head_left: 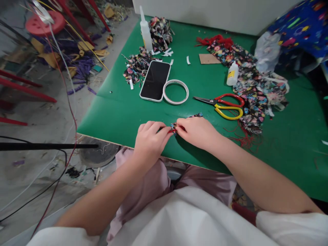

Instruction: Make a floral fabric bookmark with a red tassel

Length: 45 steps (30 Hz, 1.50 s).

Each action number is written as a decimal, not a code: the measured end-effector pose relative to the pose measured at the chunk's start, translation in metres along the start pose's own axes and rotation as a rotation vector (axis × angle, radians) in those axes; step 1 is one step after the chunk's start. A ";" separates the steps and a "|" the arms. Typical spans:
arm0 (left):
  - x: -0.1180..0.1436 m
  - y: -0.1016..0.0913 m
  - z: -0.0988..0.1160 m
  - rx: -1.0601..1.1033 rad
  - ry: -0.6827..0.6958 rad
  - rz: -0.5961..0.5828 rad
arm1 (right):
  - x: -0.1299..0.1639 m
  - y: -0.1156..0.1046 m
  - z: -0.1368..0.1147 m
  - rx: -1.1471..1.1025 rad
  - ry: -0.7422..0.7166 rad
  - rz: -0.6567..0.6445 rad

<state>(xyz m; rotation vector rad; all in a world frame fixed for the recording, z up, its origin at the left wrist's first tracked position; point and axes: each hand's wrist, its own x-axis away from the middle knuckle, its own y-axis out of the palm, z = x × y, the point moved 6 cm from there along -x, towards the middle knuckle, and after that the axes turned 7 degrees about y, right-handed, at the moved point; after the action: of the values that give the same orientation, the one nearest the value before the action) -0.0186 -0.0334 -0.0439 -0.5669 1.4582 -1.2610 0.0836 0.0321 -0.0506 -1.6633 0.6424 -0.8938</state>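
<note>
Floor, far left: red stool (45, 22) among purple and yellow scraps; cables trail across the concrete.
Bench (120, 112): green surface, its near edge just in front of the person's lap.
Glue bottle (145, 31): upright at the far edge, beside a heap of floral fabric scraps (137, 65).
Phone (155, 80): lying flat, screen dark, just beside the white ring (175, 91).
Left hand (150, 140): fingers pinched on the left end of the floral fabric piece (174, 128).
Floral fabric piece: small, with a red edge, held between both hands just above the bench near its front edge.
Right hand (198, 131): fingers closed on the right end of the same piece.
Scissors (222, 104): red and yellow handles, lying flat beyond the right hand, blades pointing left.
Small glue bottle (232, 73): against a long floral fabric strip (252, 85).
</note>
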 end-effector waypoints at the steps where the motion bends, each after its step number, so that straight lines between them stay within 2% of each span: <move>1: 0.000 0.001 0.000 0.013 -0.003 -0.003 | 0.000 0.000 0.000 -0.004 -0.001 -0.004; 6: 0.000 0.007 0.000 0.132 0.015 -0.019 | 0.001 0.000 0.001 -0.023 -0.001 -0.019; 10: -0.001 0.008 0.000 0.134 0.014 -0.018 | 0.001 0.000 0.001 -0.016 0.001 -0.022; 20: -0.003 0.010 -0.001 0.125 -0.008 -0.119 | 0.001 0.000 0.001 0.000 -0.013 -0.010; 27: -0.003 0.014 0.000 0.179 0.122 -0.215 | 0.000 0.000 0.001 -0.022 -0.017 -0.030; 35: -0.001 0.013 0.000 0.177 0.197 -0.197 | 0.000 0.000 0.001 -0.032 -0.017 -0.019; 45: -0.002 0.012 0.002 0.137 0.226 -0.221 | 0.000 -0.002 0.001 -0.055 -0.006 -0.011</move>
<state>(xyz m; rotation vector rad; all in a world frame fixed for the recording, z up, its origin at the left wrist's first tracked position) -0.0126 -0.0282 -0.0539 -0.5169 1.5090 -1.6296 0.0845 0.0332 -0.0483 -1.7192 0.6594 -0.8859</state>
